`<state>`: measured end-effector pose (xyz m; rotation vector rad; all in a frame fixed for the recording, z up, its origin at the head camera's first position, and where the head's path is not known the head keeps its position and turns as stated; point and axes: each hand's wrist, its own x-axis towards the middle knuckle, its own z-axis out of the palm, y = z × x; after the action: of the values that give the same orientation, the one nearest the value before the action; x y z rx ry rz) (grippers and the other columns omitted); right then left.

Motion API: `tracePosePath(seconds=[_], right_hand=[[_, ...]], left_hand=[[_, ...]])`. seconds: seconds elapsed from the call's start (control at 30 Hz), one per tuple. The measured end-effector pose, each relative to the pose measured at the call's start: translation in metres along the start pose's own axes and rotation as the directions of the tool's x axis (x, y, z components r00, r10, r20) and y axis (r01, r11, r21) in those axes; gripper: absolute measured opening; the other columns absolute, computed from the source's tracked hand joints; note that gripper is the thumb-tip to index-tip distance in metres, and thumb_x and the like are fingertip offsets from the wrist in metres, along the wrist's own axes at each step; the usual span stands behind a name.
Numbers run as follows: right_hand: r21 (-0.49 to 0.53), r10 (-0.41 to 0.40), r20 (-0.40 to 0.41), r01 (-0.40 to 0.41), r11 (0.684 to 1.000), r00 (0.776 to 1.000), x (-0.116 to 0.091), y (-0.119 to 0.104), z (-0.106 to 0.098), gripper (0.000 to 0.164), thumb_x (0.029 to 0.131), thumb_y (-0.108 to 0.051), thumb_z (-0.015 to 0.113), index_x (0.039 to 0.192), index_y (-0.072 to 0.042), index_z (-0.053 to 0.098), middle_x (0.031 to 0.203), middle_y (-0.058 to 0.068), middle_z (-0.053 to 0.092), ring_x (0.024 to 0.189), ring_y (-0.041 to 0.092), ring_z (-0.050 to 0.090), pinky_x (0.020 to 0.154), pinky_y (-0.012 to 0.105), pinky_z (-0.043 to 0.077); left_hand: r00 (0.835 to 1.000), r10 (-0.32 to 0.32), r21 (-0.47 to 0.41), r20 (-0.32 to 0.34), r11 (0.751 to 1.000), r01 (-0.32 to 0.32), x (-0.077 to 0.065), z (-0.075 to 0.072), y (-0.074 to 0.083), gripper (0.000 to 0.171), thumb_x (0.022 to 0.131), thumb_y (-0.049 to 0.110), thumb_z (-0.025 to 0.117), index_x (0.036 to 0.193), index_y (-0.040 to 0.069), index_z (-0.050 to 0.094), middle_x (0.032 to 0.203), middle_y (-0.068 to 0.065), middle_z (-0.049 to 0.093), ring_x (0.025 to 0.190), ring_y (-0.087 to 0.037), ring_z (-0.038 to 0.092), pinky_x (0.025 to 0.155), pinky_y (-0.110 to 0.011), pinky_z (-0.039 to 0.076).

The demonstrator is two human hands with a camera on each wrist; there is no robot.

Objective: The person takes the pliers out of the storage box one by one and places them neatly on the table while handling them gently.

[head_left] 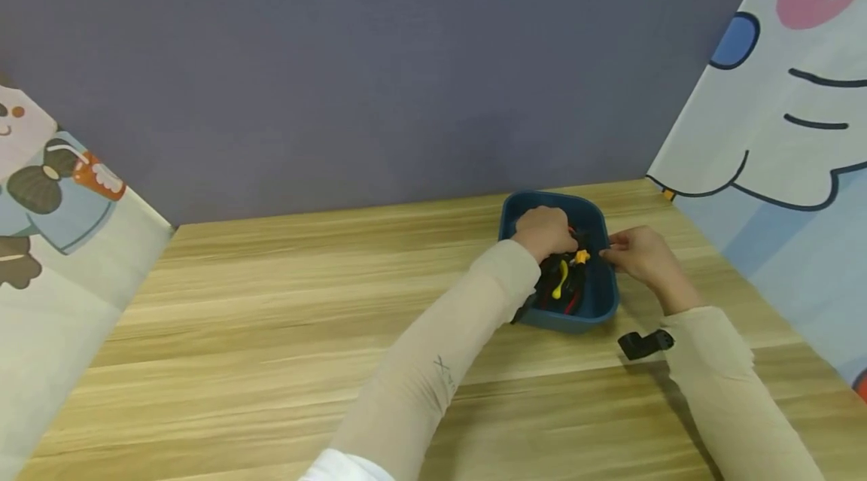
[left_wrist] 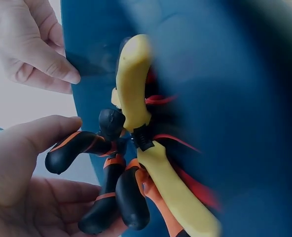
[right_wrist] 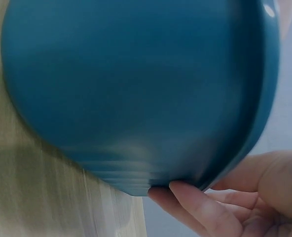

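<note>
A blue plastic bin (head_left: 572,324) on the table holds several hand tools. My left hand (head_left: 544,231) reaches down into it. In the left wrist view, its thumb lies against a black-and-orange handle of pliers (left_wrist: 69,154), with the fingers behind the neighbouring handles. The jaws of these pliers are hidden among the tools. Yellow-handled pliers (left_wrist: 178,192) lie right beside them. My right hand (head_left: 646,259) pinches the bin's right rim between thumb and fingers, which also shows in the right wrist view, where the fingertips (right_wrist: 180,190) press the outer wall.
The wooden table (head_left: 291,330) stretches to the left and front of the bin. Behind it rises a grey panel (head_left: 339,74), and cartoon-printed sheets (head_left: 779,135) stand at both sides. A small black camera (head_left: 643,344) sits at the right wrist.
</note>
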<state>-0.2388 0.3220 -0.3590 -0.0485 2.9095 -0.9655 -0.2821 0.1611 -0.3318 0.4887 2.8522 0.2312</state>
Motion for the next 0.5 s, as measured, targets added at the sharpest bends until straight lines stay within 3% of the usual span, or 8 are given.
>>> tracePosePath(seconds=[0.5], right_hand=[[0.003, 0.015, 0.0, -0.015, 1.0, 1.0, -0.0012, -0.0021, -0.0016, 0.049, 0.09, -0.014, 0.058, 0.12, 0.024, 0.047, 0.11, 0.037, 0.058, 0.075, 0.025, 0.067, 0.066, 0.037, 0.054]], left_hand=[[0.999, 0.018, -0.017, -0.03, 1.0, -0.019, -0.0025, -0.0024, -0.0043, 0.025, 0.08, 0.044, 0.071, 0.08, 0.021, 0.063, 0.069, 0.007, 0.056, 0.062, -0.009, 0.051, 0.051, -0.023, 0.039]])
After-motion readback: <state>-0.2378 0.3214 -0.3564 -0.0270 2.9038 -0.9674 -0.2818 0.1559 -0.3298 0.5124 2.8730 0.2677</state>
